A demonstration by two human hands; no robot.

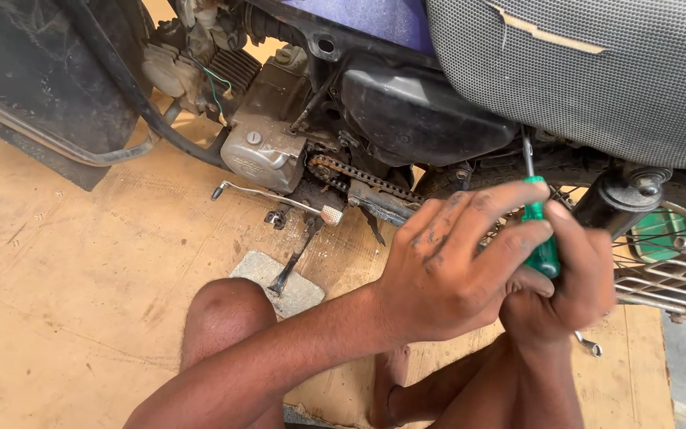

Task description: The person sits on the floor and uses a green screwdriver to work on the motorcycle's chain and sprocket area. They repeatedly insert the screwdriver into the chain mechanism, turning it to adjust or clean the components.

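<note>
A green-handled screwdriver [540, 230] is clamped jointly in the left hand [446, 266] and right hand [569, 278], both grips closed around its handle. Its shaft is pointed up beneath the motorcycle's seat [597, 71]. Beyond, the drive chain [363, 176] and engine casing [263, 147] are exposed.

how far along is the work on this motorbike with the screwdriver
Done: the drive chain lies bare beside the engine, no cover over it. In hand: both hands, left hand and right hand, grip the green-handled screwdriver, shaft pointing up under the seat; its tip is hidden. Left: a spanner lies on the floor; what stays fastened cannot be seen.
</note>
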